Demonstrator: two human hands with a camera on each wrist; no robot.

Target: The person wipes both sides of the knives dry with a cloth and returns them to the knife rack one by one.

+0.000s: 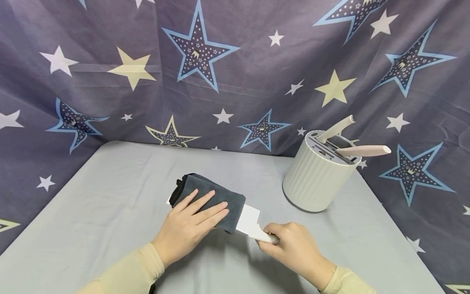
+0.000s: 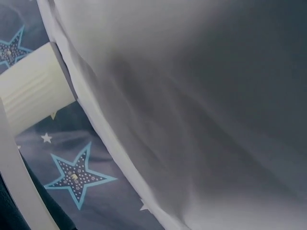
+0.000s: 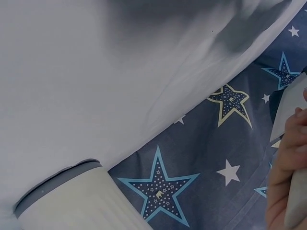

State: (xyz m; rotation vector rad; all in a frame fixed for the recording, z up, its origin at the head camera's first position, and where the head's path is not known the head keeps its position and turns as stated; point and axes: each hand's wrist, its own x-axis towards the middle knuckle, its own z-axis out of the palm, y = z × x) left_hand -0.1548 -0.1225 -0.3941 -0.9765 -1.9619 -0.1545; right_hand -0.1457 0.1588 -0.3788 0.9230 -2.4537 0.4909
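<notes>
A cleaver with a broad pale blade lies across both hands in the head view. My right hand grips its light handle; the right wrist view catches the fingers around the handle at its edge. Folded over most of the blade is a dark grey cloth with a black edge. My left hand holds the cloth against the blade, four fingers spread long across the top and the thumb hidden. A blade corner shows past the cloth's left end. Shadows fall on the table below.
A cream ribbed knife block stands at the right of the table, beyond my right hand. Two handles, one cream and one pinkish, lean out of its slotted top. A star-patterned curtain borders the pale-covered table.
</notes>
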